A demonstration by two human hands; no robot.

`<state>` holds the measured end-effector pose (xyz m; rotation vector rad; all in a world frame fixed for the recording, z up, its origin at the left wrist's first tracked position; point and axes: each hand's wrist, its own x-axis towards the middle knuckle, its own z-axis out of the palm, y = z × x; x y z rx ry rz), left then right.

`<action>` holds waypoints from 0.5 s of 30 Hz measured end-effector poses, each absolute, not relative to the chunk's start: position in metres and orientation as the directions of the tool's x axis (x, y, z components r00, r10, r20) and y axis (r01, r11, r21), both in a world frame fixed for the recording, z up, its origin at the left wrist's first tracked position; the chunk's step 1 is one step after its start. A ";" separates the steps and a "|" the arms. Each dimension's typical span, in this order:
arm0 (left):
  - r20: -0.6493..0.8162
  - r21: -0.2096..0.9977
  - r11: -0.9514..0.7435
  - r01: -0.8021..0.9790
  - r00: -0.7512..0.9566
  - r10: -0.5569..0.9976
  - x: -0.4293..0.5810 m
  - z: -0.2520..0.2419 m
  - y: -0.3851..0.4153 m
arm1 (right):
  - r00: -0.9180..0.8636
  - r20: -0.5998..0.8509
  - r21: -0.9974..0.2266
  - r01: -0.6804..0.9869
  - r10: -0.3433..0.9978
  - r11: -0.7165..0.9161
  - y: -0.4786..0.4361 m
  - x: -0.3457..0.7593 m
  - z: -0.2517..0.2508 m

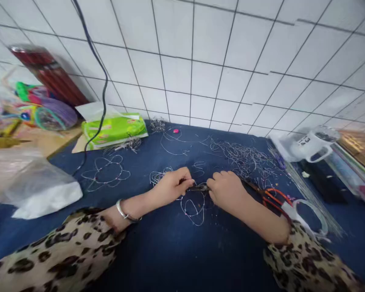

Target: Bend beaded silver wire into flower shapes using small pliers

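My right hand (226,188) is wrapped around a dark tool with narrow metal jaws (200,188), which look like pliers; its handles are hidden in the palm. The jaws point left toward my left hand (173,184), whose thumb and fingertips are pinched together on the thin wire. Below both hands hangs a looped wire piece (194,213) with small pinkish beads, its upper end meeting the fingertips and jaws. A finished-looking flower-shaped wire piece (108,173) lies to the left. More coiled wire loops (158,177) sit just behind my left hand.
Orange-handled scissors (275,198) lie by my right forearm, near a white tape-like ring (314,217) and straight wires (313,198). A tangled wire heap (246,156) is behind my right hand. A green packet (115,129), plastic bag (45,182) and white mug (314,144) stand around.
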<state>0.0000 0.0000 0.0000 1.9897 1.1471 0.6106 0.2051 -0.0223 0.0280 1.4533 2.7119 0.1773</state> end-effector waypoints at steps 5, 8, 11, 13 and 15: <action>0.050 0.779 -0.335 0.529 0.480 0.876 0.001 0.002 -0.004 | -0.542 -0.011 0.120 0.834 0.840 0.539 -0.024 0.204 0.027; 0.061 0.771 -0.346 0.534 0.479 0.876 0.002 0.002 -0.004 | -0.535 -0.004 0.110 0.839 0.845 0.532 -0.024 0.204 0.027; 0.074 0.772 -0.354 0.527 0.478 0.875 0.002 0.002 -0.004 | -0.527 0.010 0.114 0.845 0.850 0.523 -0.025 0.204 0.027; 0.080 0.772 -0.357 0.527 0.476 0.876 0.002 0.002 -0.004 | -0.522 0.017 0.117 0.848 0.853 0.517 -0.026 0.204 0.027; 0.086 0.765 -0.362 0.533 0.472 0.877 0.002 0.002 -0.004 | -0.518 0.016 0.114 0.851 0.855 0.513 -0.027 0.203 0.027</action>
